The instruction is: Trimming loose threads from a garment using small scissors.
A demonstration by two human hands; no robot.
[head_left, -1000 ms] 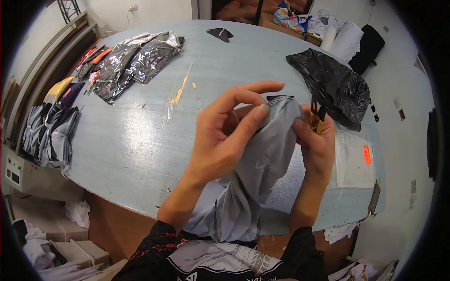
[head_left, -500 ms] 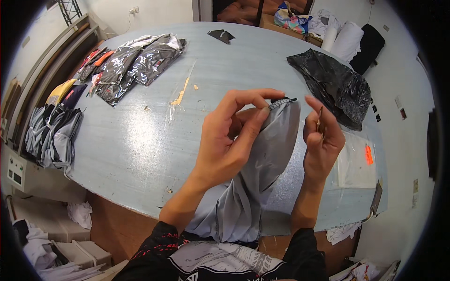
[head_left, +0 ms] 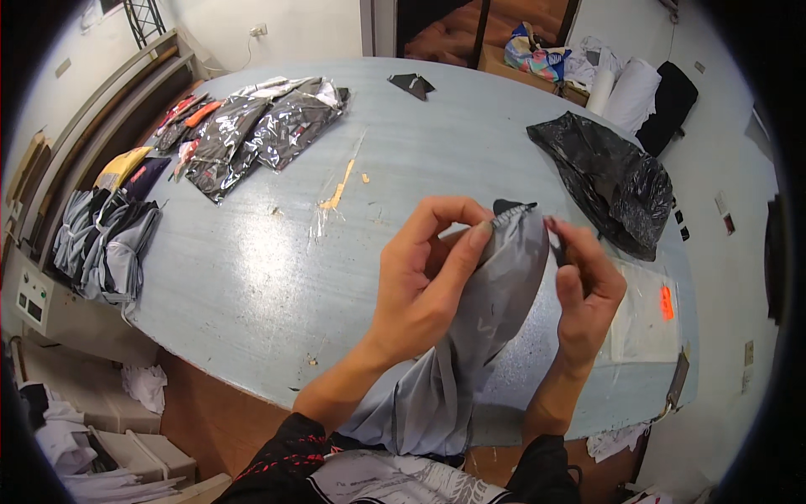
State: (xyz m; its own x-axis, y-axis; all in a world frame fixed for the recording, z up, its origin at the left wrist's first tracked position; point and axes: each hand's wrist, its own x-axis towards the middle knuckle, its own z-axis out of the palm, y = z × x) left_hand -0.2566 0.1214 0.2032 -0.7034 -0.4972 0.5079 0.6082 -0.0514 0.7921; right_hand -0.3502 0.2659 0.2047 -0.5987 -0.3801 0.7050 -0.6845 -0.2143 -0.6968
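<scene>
A light grey garment point(head_left: 495, 290) hangs from my left hand point(head_left: 432, 281), its lower folds running down to my lap. My left thumb and forefinger pinch the top edge, where a row of pale stitching and a bit of black cloth point(head_left: 506, 206) show. My right hand point(head_left: 588, 290) is beside the garment's right edge. Its fingers are curled round a small dark tool point(head_left: 560, 250), perhaps thread snips, mostly hidden by the fingers. The forefinger tip comes close to the stitched edge; whether it touches cannot be made out.
Clear-bagged dark garments point(head_left: 243, 126) lie at the table's far left, with tied grey bundles point(head_left: 105, 244) nearer. A black plastic bag point(head_left: 609, 181) and a clear packet with an orange mark point(head_left: 645, 323) are at the right. A black scrap point(head_left: 412, 85) lies at the far edge.
My right hand has turned, and its fingertips have come nearer the stitched edge. My left hand keeps its pinch on the garment. The whole view has tipped slightly upward.
</scene>
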